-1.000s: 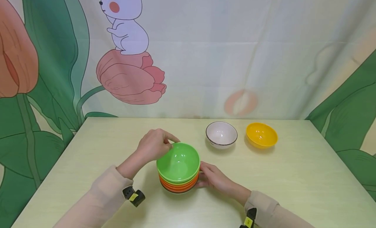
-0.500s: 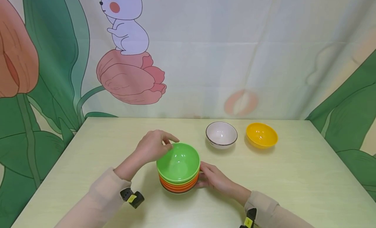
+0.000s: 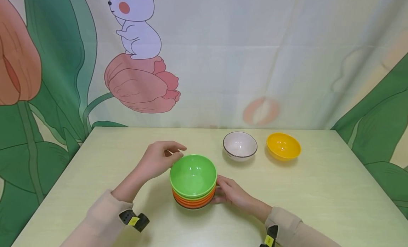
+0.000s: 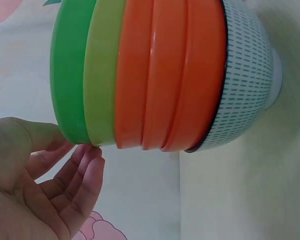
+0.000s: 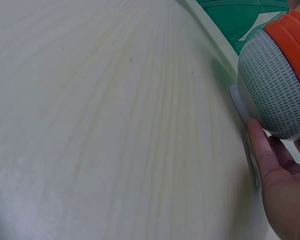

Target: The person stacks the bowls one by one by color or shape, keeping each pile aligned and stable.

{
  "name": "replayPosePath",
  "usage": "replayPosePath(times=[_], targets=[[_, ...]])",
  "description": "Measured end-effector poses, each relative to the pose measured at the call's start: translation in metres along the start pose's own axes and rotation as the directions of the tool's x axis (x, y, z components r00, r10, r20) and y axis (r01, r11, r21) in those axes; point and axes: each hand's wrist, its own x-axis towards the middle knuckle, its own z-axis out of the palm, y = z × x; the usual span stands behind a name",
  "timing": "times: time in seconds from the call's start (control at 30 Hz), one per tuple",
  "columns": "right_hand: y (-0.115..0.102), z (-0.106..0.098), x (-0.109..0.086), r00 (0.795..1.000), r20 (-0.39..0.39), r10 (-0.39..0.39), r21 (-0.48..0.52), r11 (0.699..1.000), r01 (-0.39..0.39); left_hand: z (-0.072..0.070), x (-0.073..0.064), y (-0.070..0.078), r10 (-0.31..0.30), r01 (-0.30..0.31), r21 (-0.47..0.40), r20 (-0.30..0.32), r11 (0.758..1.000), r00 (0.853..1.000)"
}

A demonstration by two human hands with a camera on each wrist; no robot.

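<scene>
A stack of nested bowls stands on the table: a bright green bowl [image 3: 193,176] on top, a lime green bowl [image 4: 104,75] under it, then orange bowls [image 4: 165,75], and a white bowl with green dashes and a dark rim [image 4: 245,75] at the bottom. My left hand [image 3: 158,159] is at the stack's upper left rim, fingers loosely bent and holding nothing; whether a fingertip still touches the rim I cannot tell. My right hand [image 3: 235,194] rests against the stack's lower right side, its straight thumb by the bottom bowl's foot in the right wrist view.
Farther back on the pale table [image 3: 318,197] stand a white bowl with a dark rim [image 3: 240,146] and, right of it, a yellow bowl [image 3: 283,147]. Behind the table's far edge hangs a printed curtain [image 3: 204,63].
My left hand has drawn back to the left from the green bowl's rim, its fingers no longer over the bowl. The right hand and the stack stay put.
</scene>
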Motion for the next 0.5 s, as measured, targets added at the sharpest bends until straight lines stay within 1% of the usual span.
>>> replayPosePath(times=[0.17,0.23,0.3,0.4,0.5], targets=[[0.0,0.0,0.0,1.0,0.002,-0.004,-0.003,1.0,0.004,0.0,-0.005,-0.009,-0.062,0.06,-0.088,-0.022,0.994,0.998],[0.0,0.0,0.0,1.0,0.001,-0.005,-0.007,1.0,0.005,0.001,-0.007,-0.014,-0.095,0.092,-0.121,-0.02,0.988,0.995],[0.0,0.0,0.0,1.0,-0.001,-0.004,-0.01,1.0,0.004,0.002,-0.01,-0.02,-0.123,0.12,-0.157,-0.005,0.98,0.992],[0.001,-0.001,0.0,1.0,-0.002,-0.002,-0.014,1.0,0.002,0.004,-0.014,-0.03,-0.167,0.171,-0.242,0.038,0.955,0.985],[0.001,-0.001,0.0,1.0,-0.001,0.0,-0.012,1.0,0.0,0.008,-0.019,-0.04,-0.203,0.224,-0.339,0.094,0.914,0.975]])
